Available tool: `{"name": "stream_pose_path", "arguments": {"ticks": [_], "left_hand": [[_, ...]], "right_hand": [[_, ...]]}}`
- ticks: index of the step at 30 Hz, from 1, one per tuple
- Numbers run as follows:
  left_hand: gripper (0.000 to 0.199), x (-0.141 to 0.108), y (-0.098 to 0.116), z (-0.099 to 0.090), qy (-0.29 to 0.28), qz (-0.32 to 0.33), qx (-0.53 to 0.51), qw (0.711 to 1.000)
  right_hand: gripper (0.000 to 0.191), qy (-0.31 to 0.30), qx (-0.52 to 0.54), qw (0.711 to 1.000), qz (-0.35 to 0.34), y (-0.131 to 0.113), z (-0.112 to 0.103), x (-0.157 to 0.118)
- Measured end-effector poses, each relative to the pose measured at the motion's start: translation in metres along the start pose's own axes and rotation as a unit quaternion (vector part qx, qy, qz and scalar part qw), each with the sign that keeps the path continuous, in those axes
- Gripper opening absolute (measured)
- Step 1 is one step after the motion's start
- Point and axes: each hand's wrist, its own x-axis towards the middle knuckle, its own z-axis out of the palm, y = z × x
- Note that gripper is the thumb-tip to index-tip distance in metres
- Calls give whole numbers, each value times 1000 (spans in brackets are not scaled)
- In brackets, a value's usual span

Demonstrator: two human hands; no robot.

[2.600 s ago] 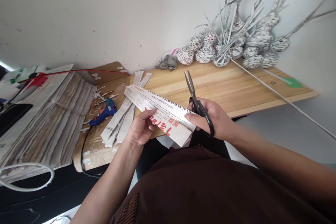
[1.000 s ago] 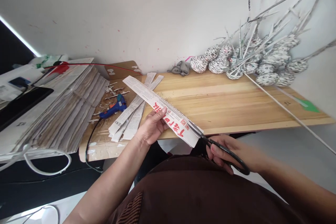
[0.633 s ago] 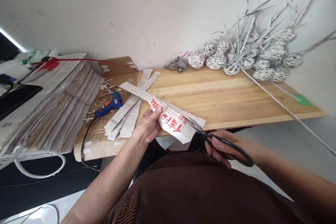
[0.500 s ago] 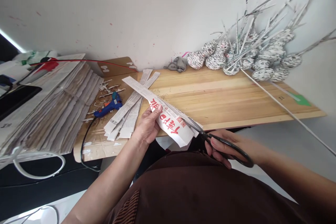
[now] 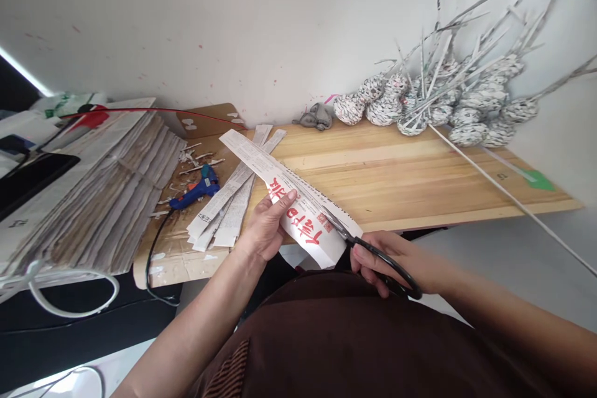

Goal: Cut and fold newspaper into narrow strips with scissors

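Observation:
My left hand (image 5: 268, 224) pinches a folded sheet of newspaper (image 5: 305, 233) with large red characters, thumb on top, over the table's front edge. Black-handled scissors (image 5: 389, 264) are in my right hand (image 5: 380, 258). Their blades reach into the newspaper's right end, along a slit running lengthwise. Part of the blades is hidden by the paper. Behind and left of my left hand, several cut newspaper strips (image 5: 224, 199) lie crossed on the table. The far end of the held paper rests over them.
A blue glue gun (image 5: 198, 189) lies among paper scraps, left of the strips. A tall newspaper stack (image 5: 121, 180) stands at the left. Woven paper balls (image 5: 382, 109) with long paper rods line the wall. A grey cloth (image 5: 316, 117) sits beside them on the wooden table (image 5: 410, 180).
The scissors and my right hand have moved left, further into the newspaper. A strip along its far edge now stands more apart. My left hand keeps its hold.

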Motion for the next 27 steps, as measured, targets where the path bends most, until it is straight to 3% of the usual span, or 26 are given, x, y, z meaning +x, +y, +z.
{"name": "stream_pose_path", "arguments": {"ticks": [6,10,15,17,19,23,27], "left_hand": [[33,4,-1,-7,-29,-46,-11,998],[30,5,3,-8,-36,-13,-20,999],[33,5,12,-12,-16,24,11,1000],[35,5,12,-12,-18,32,17,999],[37,3,9,-11,-27,26,26,999],[44,-3,1,-6,-45,-38,68,996],[49,-9,-3,-7,-71,-46,63,994]], "right_hand": [[61,-18,37,999,-31,2,2,-2],[57,-32,5,999,-28,2,-1,-5],[42,-98,-93,989,-65,2,-28,-29],[42,-65,-77,990,-99,0,-38,-37],[40,18,-55,988,-140,-3,-41,-37],[33,186,-67,960,-196,-10,-28,-9],[35,155,-26,964,-213,-11,-4,26]]}}
